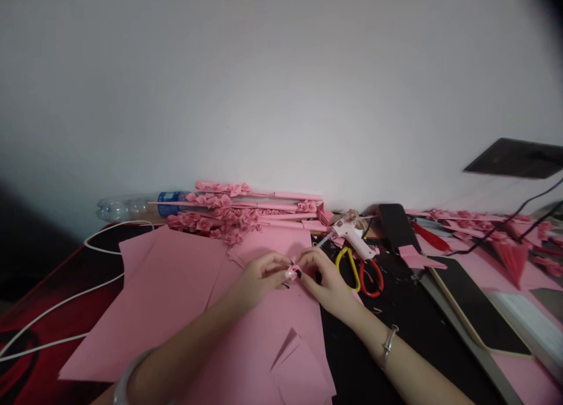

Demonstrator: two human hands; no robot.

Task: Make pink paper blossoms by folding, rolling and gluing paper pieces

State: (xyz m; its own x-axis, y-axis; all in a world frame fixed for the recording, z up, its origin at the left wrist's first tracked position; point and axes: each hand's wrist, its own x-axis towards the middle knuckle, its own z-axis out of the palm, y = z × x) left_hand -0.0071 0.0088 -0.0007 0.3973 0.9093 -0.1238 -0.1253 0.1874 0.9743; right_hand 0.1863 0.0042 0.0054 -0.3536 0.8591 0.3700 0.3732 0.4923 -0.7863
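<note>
My left hand [266,277] and my right hand [320,273] meet over the pink paper sheets in the middle of the table. Between their fingertips is a small folded pink paper piece [292,272], pinched from both sides. Its exact shape is partly covered by the fingers. Below the hands lie several small cut pink paper squares [303,370]. Just right of my right hand are scissors [372,277] with one yellow and one red handle loop. Behind them rests a white and pink glue gun [355,236], its nozzle pointing left.
Pink paper flowers [237,220] on rolled paper stems are heaped along the wall beside a plastic bottle [132,207]. Large pink sheets [162,293] cover the left. A black phone [398,226], a larger dark-screened device [479,305] and cables [505,220] lie right.
</note>
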